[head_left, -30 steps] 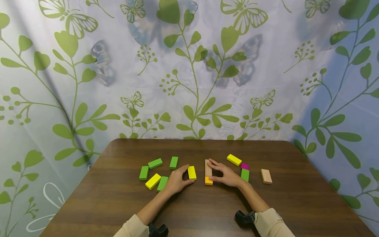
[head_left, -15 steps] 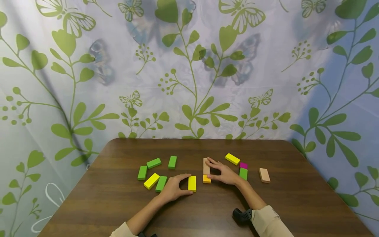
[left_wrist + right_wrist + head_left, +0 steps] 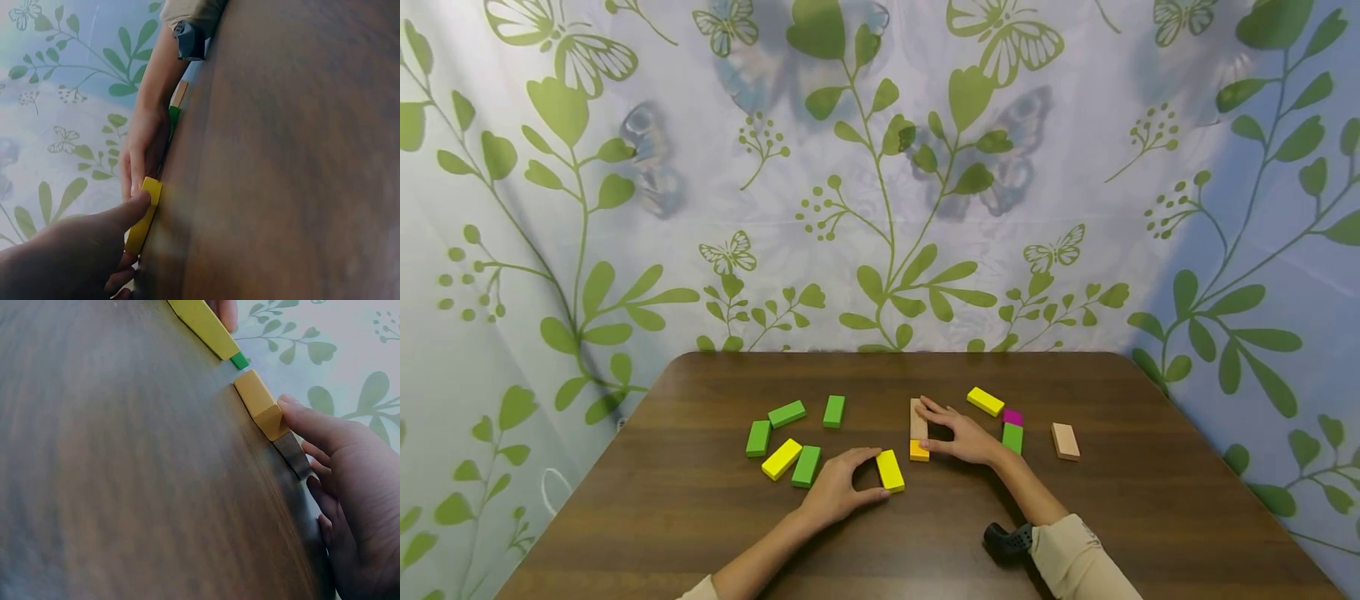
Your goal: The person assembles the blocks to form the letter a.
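A yellow block (image 3: 891,471) lies flat and slightly slanted on the table, near its middle. My left hand (image 3: 840,487) pinches it end to end, thumb at the near end and fingers at the far end; the left wrist view shows the thumb on this yellow block (image 3: 144,215). Right of it, an orange block (image 3: 919,450) touches the near end of a natural wood block (image 3: 918,419), in one line. Curved over this pair is my right hand (image 3: 962,436), its thumb against the orange block (image 3: 259,403) and its fingertips at the natural wood block.
Several green blocks (image 3: 833,412) and another yellow block (image 3: 782,459) lie left of the left hand. Beyond the right hand are a yellow block (image 3: 986,402), a magenta block (image 3: 1012,417), a green block (image 3: 1012,438) and a natural wood block (image 3: 1065,442). A patterned curtain (image 3: 880,208) hangs behind the table.
My left hand has drawn the yellow block toward me, and it now lies more slanted. My right hand stays at the orange and natural wood blocks. The head view has shifted slightly.
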Demonstrator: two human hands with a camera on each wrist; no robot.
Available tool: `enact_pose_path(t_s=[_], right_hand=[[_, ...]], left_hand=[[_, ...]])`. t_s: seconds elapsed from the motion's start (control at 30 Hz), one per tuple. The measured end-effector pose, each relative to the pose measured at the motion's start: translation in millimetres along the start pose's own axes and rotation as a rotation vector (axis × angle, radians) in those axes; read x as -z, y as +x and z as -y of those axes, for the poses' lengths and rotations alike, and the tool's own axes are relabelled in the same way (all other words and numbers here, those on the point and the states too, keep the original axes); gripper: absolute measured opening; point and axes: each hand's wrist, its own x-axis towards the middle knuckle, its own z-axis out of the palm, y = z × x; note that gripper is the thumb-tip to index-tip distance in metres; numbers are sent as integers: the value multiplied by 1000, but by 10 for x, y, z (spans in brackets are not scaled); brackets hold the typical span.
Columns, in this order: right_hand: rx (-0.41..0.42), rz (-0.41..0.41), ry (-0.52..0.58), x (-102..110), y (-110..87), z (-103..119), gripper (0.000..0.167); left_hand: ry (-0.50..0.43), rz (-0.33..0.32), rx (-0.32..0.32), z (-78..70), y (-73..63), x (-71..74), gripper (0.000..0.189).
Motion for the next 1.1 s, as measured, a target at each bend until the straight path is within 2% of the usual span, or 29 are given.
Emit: enact_pose_path(t_s=[0.17,0.33,0.57,0.87,1.1], right_hand=[[-9,9,-1,-3,6,-5,71],[-3,5,-1,-2,2,-4,71],[-16,12,2,5,-3,8,70],[-10,20,-10,-9,41,2,70],[9,26,-10,-12,62,-20,71]], left_hand=[[-18,21,4,-23,6,-29,62],[-49,75,-5,-68,23,-66,62],[-45,152,17,-170,68,-121,61],[-18,118,39,-205,117,-165,61],[-13,118,37,-214,166,-200,61]])
